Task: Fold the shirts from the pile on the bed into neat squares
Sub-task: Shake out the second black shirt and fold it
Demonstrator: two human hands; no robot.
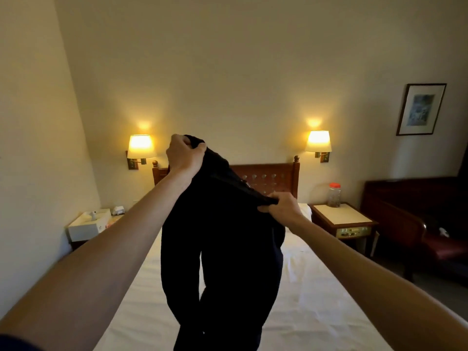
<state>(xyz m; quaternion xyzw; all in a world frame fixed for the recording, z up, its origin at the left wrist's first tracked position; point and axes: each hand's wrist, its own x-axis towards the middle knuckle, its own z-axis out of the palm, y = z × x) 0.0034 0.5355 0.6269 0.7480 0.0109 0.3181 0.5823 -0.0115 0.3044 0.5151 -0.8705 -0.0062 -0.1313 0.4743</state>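
With your left hand [186,154] and right hand [281,205] both pinching the limp dark cloth shirt [222,249] aloft over the white-sheeted bed [316,300], its uneven, twisted hang could land creased and spoil the square.

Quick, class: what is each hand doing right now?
Left hand: closed, gripping the shirt.
Right hand: closed, gripping the same shirt.

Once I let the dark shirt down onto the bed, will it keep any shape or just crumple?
Likely crumples: the shirt hangs limp in folds from the left hand and right hand. It looks light, since pinch grips hold it up. Probably not slippery on the bed.
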